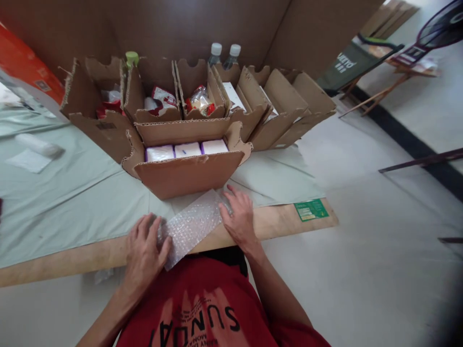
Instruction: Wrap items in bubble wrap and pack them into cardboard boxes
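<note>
A clear sheet of bubble wrap [195, 224] lies slantwise across the front edge of the table, its lower corner overhanging toward my red shirt. My left hand [144, 248] rests at the wrap's left end, fingers apart and thumb over its edge. At the right end, my right hand [238, 214] lies with its fingers spread, touching the wrap's edge. Neither hand is closed round anything. Just beyond the wrap stands an open cardboard box [188, 176] holding three white packs with purple edges [187, 150] side by side.
Behind stands a row of open cardboard boxes [104, 137] with wrapped packets [200, 101] inside. Two bottle tops [216, 49] and a green cap [132, 59] show behind them. A clear roll [38, 144] lies on the pale green cloth [90, 202]. A fan [443, 29] stands far right.
</note>
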{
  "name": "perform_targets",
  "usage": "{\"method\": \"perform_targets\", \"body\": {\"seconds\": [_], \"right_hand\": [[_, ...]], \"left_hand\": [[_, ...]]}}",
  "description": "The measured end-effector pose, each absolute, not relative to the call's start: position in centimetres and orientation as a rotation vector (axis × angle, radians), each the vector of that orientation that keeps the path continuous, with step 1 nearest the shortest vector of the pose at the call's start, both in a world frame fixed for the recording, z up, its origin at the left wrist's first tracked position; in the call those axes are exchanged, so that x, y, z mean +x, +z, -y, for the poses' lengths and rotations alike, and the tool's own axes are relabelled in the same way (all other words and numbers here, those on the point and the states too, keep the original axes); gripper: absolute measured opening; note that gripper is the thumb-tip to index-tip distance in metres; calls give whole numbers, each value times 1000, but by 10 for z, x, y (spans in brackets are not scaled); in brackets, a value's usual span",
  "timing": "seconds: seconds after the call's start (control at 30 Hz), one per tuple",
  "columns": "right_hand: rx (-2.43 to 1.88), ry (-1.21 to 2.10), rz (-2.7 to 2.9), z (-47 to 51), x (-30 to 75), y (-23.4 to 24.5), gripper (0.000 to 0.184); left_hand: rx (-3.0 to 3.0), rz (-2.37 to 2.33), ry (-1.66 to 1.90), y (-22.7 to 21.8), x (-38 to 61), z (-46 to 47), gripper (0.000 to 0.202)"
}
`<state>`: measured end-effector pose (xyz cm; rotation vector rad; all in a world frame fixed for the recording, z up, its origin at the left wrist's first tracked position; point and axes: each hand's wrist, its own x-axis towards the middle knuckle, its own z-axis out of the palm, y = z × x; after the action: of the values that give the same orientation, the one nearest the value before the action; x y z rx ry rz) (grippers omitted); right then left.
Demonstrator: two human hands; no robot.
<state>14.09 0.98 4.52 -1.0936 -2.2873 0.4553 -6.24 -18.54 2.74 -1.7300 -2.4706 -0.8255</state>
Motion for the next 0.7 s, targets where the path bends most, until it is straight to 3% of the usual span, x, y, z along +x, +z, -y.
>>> {"method": "perform_targets", "body": {"seconds": [0.17,0.4,0.53,0.7], "right_hand": [[-1149,431,2427,-13,129,30,10],[-1197,378,2226,-8,170,32,17],[-1186,442,2181,-25,172,37,41],[-1045,795,2075,-67,132,51,52]], "left_hand": [[-1702,2526,-843,21,-72,190,21],[-1707,2381,-1010,40,-86,149,11],[-1519,2433,-1152,52,-104,134,29],[-1331,2545,-1400,62,-110,120,61]]}}
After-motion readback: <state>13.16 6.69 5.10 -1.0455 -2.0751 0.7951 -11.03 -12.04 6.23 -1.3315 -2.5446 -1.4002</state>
